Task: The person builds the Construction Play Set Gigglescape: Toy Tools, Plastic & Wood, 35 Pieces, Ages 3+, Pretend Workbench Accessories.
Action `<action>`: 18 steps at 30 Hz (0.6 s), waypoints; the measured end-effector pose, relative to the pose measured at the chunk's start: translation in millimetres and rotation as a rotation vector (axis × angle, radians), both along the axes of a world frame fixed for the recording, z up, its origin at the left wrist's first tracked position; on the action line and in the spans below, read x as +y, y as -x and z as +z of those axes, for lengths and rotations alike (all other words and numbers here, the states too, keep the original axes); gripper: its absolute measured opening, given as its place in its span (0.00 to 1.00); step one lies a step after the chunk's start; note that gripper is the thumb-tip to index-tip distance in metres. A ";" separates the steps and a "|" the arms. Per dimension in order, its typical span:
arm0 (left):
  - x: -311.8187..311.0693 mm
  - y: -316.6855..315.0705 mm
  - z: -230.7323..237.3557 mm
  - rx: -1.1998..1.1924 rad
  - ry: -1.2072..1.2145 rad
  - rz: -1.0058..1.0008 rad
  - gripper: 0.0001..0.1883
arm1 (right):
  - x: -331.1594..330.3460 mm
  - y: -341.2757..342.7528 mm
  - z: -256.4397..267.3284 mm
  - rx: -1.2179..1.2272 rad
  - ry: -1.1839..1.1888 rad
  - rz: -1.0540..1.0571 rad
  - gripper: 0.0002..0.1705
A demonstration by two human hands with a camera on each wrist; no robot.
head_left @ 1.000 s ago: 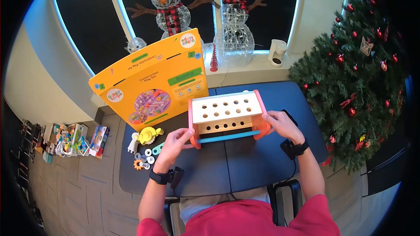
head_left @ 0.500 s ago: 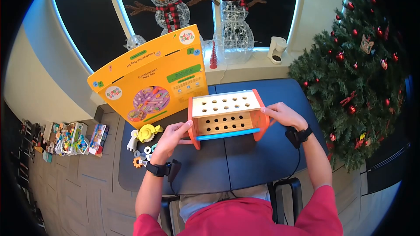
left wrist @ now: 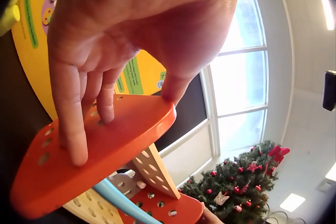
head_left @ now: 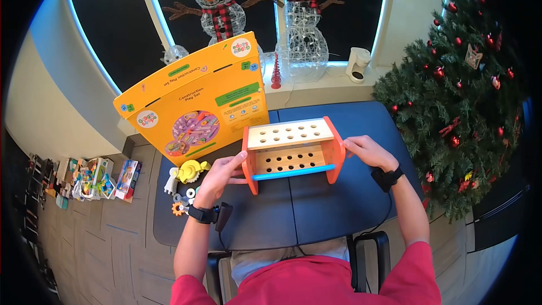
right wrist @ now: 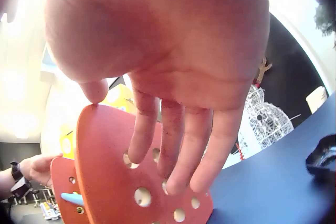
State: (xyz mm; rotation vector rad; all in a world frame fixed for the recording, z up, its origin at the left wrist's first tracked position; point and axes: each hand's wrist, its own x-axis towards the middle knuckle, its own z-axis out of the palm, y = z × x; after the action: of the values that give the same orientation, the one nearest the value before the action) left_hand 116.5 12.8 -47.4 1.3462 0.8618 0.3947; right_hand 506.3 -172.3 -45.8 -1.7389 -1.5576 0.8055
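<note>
A wooden toy toolbox [head_left: 291,131] rests on the dark table in front of me. Two orange-red side panels join its pale boards with round holes, and a blue rod [head_left: 293,173] runs across the near side. At the left panel is my left hand [head_left: 223,176], thumb on the edge and nearly straight fingers against the outer face. My right hand [head_left: 370,152] is at the right panel [right wrist: 113,161]; its thumb tip touches the edge while extended fingers lie along the holed outer face. In the head view the right fingers are mostly hidden.
A yellow play set box [head_left: 195,101] stands behind and left. Yellow toy parts [head_left: 193,171], an orange gear [head_left: 178,209] and small loose pieces lie by the left forearm. Beyond the table [head_left: 361,118] are a decorated tree [head_left: 451,101] and wire snowmen [head_left: 305,17].
The toolbox has tipped so its lower holed board shows more, and turned slightly. Both hands shifted with it; the right hand has eased slightly outward from the right panel.
</note>
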 end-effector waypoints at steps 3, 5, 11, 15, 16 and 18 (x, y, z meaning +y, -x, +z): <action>-1.5 -0.4 -0.6 -0.002 -0.004 0.003 0.37 | -9.4 -15.6 1.5 -0.104 0.003 -0.025 0.26; -4.1 -0.1 -0.2 -0.020 -0.002 0.032 0.36 | -18.9 -24.4 7.9 -0.082 0.017 -0.078 0.22; -10.9 4.8 1.2 0.015 -0.043 0.044 0.33 | -51.1 -76.5 0.8 0.023 -0.031 -0.251 0.17; -10.7 13.2 1.5 0.043 -0.082 0.059 0.30 | -72.3 -81.5 14.6 -0.059 -0.044 -0.304 0.15; -9.5 17.7 0.1 0.044 -0.119 0.065 0.28 | -75.5 -75.3 25.3 -0.059 -0.044 -0.302 0.15; -6.8 27.6 1.9 0.047 -0.155 0.076 0.26 | -79.5 -57.9 48.9 -0.179 0.064 -0.233 0.10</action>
State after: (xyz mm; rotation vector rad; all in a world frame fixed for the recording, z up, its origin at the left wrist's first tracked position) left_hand 88.9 6.0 -45.5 1.4735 0.9390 0.4994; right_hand 564.2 -251.9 3.1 -2.0420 -1.4186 0.6026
